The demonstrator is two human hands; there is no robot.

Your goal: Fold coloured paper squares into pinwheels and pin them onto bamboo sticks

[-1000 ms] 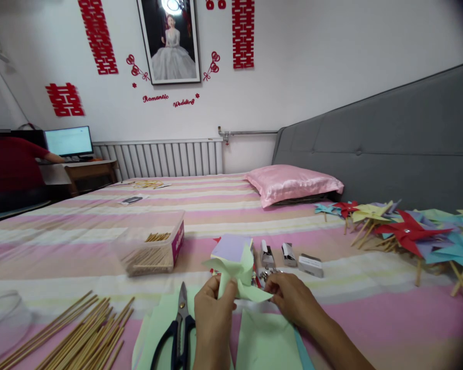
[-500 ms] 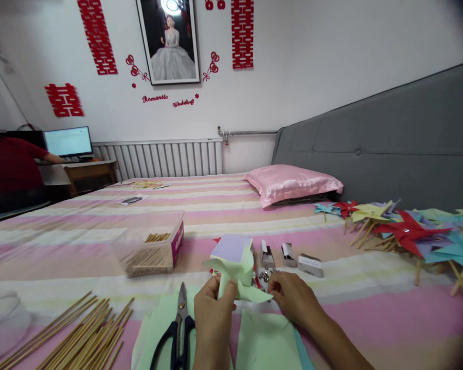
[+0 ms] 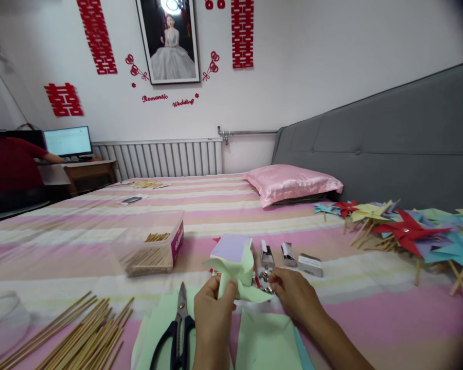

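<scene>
Two hands work near the bed's front edge: the left hand pinches a green pinwheel upright, steadying it, while the right hand fingers small metal pins.

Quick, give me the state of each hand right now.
Left hand: closed, pinching the folded green paper pinwheel.
Right hand: fingers curled over the small metal pins beside the pinwheel; whether it grips one cannot be told.

Right hand — nearer the pins
</scene>
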